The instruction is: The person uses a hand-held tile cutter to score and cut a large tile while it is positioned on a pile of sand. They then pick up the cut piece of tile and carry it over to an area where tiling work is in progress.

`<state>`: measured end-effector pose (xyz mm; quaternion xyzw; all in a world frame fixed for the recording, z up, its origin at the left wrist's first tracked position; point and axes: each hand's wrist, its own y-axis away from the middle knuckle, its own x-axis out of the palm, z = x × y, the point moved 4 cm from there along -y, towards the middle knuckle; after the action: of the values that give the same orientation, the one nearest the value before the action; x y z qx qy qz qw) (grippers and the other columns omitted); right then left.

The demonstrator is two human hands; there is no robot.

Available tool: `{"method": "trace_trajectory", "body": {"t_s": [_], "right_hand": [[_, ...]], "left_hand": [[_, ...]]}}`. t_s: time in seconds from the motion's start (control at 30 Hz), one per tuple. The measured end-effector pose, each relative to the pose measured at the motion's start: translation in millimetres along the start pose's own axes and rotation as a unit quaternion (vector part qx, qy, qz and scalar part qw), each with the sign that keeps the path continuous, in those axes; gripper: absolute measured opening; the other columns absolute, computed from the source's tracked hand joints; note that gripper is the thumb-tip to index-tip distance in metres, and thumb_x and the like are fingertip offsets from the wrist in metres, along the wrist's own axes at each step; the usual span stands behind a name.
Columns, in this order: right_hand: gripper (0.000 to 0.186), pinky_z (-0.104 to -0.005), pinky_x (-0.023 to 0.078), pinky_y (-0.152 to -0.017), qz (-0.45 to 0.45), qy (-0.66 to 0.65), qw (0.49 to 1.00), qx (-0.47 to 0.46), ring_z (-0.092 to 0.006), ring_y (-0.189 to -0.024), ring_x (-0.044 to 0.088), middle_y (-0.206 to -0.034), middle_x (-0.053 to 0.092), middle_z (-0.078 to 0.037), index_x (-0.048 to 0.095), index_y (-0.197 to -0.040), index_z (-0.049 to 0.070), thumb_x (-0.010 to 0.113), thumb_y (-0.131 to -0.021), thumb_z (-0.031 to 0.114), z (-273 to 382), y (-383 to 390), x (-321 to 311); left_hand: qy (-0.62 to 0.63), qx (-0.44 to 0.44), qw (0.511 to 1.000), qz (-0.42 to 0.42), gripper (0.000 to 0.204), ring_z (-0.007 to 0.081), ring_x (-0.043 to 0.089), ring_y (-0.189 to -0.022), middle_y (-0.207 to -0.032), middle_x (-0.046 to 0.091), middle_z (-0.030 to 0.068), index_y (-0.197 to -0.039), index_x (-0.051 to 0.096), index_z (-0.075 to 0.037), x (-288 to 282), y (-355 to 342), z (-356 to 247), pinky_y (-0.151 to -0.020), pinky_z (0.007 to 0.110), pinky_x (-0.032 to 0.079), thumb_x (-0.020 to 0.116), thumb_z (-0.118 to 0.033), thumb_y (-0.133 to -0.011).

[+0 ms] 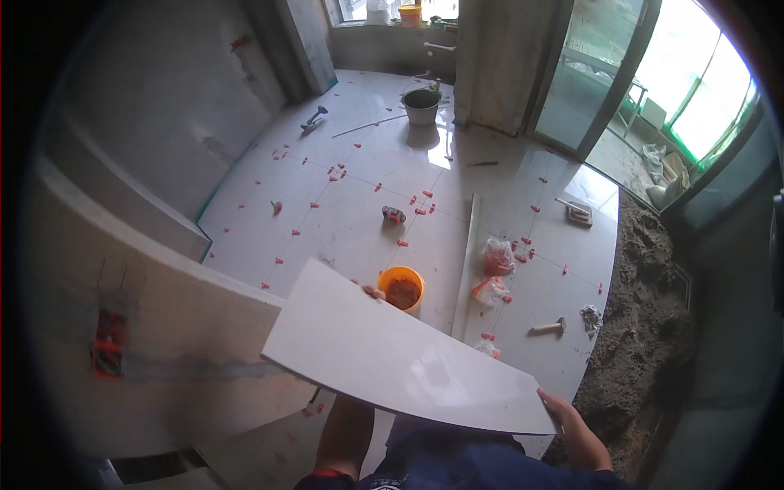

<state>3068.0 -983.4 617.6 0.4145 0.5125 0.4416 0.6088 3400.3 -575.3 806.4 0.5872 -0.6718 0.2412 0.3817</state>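
A long white floor tile (400,359) is held up in front of my body, tilted, its glossy face towards me. My left hand (371,291) curls its fingertips over the far edge; the forearm passes underneath, so the palm is hidden. At the right end, my right hand (559,407) grips the short edge, with fingers on the face and the rest behind. Just beyond the left fingertips stands a yellow bucket (401,290) with reddish-brown material inside. Between the bucket and the right side, plastic bags of red pieces (497,258) lie on the laid tiles.
Red levelling clips (427,194) dot the joints of the tiled floor. A straightedge (468,269), a hammer (551,328), a trowel (578,214), a red-and-grey tool (394,215) and a dark bucket (421,106) lie about. Rough mortar (633,327) borders the tiles at right; a wall stands left.
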Motion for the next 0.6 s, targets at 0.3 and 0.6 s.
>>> {"method": "trace_trajectory", "body": {"t_s": [0.3,0.6], "right_hand": [[0.080,-0.0423,0.053,-0.084,0.031,-0.088,0.995,-0.039,-0.0320,-0.093,0.070,-0.107,0.070,-0.022,0.067,-0.118,-0.004,0.051,-0.090,0.069,135.7,-54.3,19.9],[0.081,-0.0397,0.050,-0.089,0.009,0.048,0.981,-0.190,-0.0310,-0.103,0.066,-0.114,0.068,-0.022,0.063,-0.121,-0.009,0.056,-0.089,0.065,484.5,-106.5,54.4]], "left_hand": [[-0.028,-0.073,0.996,0.032,0.045,0.0307,0.063,-0.098,-0.103,0.066,0.0149,-0.121,0.059,-0.002,71.3,-197.2,-67.0,-0.092,0.046,0.050,0.049,-0.039,-0.097],[-0.115,-0.007,0.988,-0.103,0.051,0.0310,0.063,-0.099,-0.106,0.065,0.0156,-0.123,0.057,-0.001,101.2,-285.3,-197.4,-0.093,0.043,0.050,0.050,-0.043,-0.095]]}}
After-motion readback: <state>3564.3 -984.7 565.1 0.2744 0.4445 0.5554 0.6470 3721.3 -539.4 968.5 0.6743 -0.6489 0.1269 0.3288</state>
